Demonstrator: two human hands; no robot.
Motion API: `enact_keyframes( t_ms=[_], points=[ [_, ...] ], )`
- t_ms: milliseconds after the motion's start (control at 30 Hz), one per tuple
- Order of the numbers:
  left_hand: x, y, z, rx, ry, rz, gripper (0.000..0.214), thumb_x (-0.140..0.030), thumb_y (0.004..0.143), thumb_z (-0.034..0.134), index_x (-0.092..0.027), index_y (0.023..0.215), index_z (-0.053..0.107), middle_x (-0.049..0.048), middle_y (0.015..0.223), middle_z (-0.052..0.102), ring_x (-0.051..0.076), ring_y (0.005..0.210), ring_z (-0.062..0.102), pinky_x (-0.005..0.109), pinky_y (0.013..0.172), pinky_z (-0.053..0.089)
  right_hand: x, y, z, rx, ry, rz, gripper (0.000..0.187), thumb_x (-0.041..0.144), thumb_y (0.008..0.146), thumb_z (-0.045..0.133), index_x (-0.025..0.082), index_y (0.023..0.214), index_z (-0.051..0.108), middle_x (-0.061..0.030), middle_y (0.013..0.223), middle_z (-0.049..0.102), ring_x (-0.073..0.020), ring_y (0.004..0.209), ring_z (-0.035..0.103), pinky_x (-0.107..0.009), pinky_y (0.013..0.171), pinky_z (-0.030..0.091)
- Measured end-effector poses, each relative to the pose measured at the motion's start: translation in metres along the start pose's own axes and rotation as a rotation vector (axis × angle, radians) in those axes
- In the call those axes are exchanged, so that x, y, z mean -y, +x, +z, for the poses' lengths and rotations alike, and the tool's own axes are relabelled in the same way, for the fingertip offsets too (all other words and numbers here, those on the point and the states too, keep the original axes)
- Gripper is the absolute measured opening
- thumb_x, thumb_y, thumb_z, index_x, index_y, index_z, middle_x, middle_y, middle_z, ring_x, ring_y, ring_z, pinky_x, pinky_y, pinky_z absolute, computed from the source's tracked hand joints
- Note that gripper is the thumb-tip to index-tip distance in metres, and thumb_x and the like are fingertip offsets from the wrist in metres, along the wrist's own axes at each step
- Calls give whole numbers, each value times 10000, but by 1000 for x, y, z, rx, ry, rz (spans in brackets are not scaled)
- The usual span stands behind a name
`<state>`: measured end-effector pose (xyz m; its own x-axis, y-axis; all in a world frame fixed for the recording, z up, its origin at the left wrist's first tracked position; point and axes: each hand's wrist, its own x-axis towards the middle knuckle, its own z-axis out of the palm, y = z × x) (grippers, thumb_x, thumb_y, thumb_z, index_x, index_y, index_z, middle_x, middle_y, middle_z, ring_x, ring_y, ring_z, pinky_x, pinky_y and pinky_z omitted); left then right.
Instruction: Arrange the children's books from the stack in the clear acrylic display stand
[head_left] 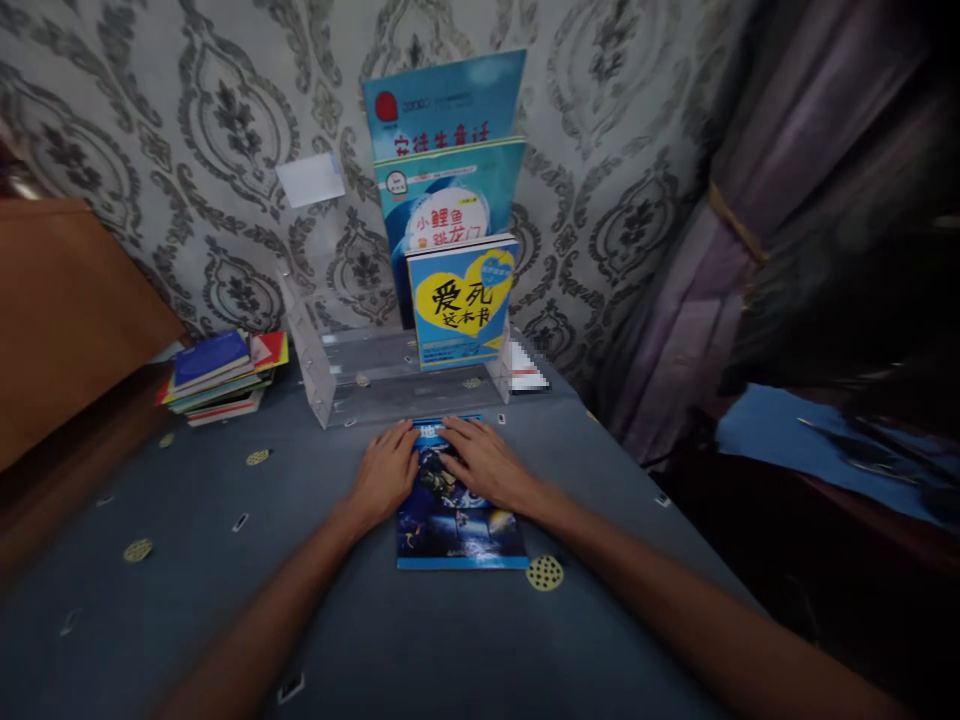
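Observation:
A dark blue book (459, 528) lies flat on the grey-blue tablecloth (225, 560) in front of me. My left hand (386, 472) rests on its upper left edge, fingers curled loosely down onto the cover. My right hand (484, 462) lies flat across its upper half, fingers stretched out. Just beyond stands a clear acrylic stepped rack (360, 370). Three blue books stand in the rack: a front one with a yellow heart (461, 300), a middle one (448, 195) and a tall back one (442, 100).
A stack of colourful books (221, 375) sits at the left of the table, beside a brown board (67, 300). A patterned wall rises behind, with a white note (310, 180) on it. A purple curtain (720, 250) hangs at right above a blue surface (810, 440).

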<state>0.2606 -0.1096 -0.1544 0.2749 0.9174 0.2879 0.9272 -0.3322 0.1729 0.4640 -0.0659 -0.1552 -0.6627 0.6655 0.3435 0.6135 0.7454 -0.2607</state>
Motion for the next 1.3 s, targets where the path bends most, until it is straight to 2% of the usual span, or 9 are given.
enact_keyframes(
  t_ms=[100, 267, 367, 567, 933, 1067, 1200, 1300],
  points=[
    [-1, 0, -2, 9, 4, -2, 375, -177, 982, 432, -139, 1336, 551, 144, 1506, 525, 256, 1415, 468, 464, 1131, 415, -7, -2, 6, -42, 3, 13, 390, 262, 976, 523, 119, 1328, 611, -199, 1421, 582, -319, 1368, 511, -553, 1143, 392],
    [1, 0, -3, 1, 10, 13, 360, -190, 989, 426, -152, 1321, 558, 144, 1485, 547, 255, 1405, 481, 473, 1139, 407, -10, -1, 8, -28, -3, 2, 401, 264, 974, 504, 115, 1330, 613, -194, 1423, 583, -317, 1362, 519, -535, 1142, 400],
    [1, -1, -2, -4, 4, 14, 369, -188, 994, 407, -160, 1332, 553, 150, 1486, 544, 251, 1414, 472, 480, 1143, 405, -12, -4, 5, -39, 7, 10, 398, 276, 976, 498, 141, 1331, 615, -182, 1429, 581, -305, 1360, 523, -539, 1145, 393],
    [1, -2, -3, 15, 30, 19, 409, -192, 995, 407, -144, 1378, 542, 149, 1515, 515, 257, 1428, 457, 468, 1145, 404, -18, -12, -3, -26, -28, 156, 428, 329, 994, 471, 121, 1346, 597, -198, 1438, 569, -327, 1365, 512, -601, 1144, 351],
    [2, 3, -6, 33, 118, 49, 413, -184, 970, 416, -175, 1350, 577, 134, 1471, 562, 268, 1359, 524, 459, 1078, 461, -19, -20, -15, -5, 25, 153, 379, 314, 1004, 504, 162, 1337, 603, -171, 1451, 564, -277, 1385, 490, -553, 1172, 313],
    [-9, 14, -18, 93, 226, 54, 460, -169, 961, 422, -206, 1401, 551, 149, 1370, 623, 309, 1217, 609, 473, 968, 508, -20, -23, -20, -29, 22, 190, 353, 273, 985, 542, 141, 1301, 630, -176, 1411, 594, -285, 1346, 523, -533, 1157, 343],
    [-33, 27, -29, 173, 374, 72, 536, -107, 936, 415, -267, 1431, 544, 158, 1161, 679, 326, 1027, 659, 486, 892, 502, -18, -23, -24, -18, 5, 202, 348, 264, 981, 556, 145, 1298, 633, -164, 1407, 597, -286, 1329, 533, -516, 1150, 354],
    [-48, 34, -30, 198, 433, 36, 578, -68, 929, 375, -266, 1446, 540, 190, 1124, 666, 351, 1001, 659, 505, 868, 491, -15, -22, -27, -8, -5, 202, 346, 264, 988, 547, 145, 1302, 630, -161, 1408, 596, -288, 1331, 528, -518, 1150, 351]
  ],
)
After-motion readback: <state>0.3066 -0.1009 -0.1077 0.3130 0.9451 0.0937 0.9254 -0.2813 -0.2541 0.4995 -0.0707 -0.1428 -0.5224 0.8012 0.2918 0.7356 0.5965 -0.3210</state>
